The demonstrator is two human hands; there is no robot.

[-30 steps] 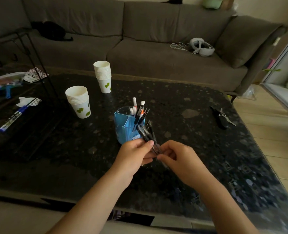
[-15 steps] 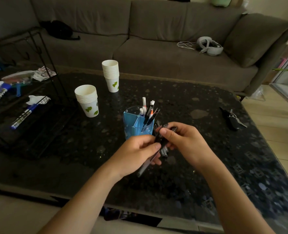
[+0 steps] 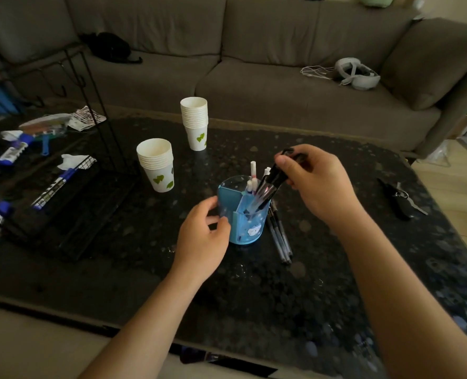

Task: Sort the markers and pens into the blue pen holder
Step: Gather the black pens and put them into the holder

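While the right hand pinches the upper ends of a small bundle of dark pens in a closed grip, the bundle slants down and to the left with its lower tips inside the front right compartment of the blue pen holder. That holder stands upright near the middle of the dark speckled tabletop, and several white-capped markers stick up from its rear section. At the holder's left side the left hand curls loosely, fingers half bent and grasping nothing, its fingertips touching or just short of the blue wall; which of the two cannot be told. Just right of the holder's base, a few more dark pens lie flat on the tabletop, nearly parallel and pointing toward the near edge. Two stacks of white paper cups with green hearts stand behind the holder, one to its left and a taller one farther back. A set of keys rests near the right edge, and a grey sofa runs along the far side.
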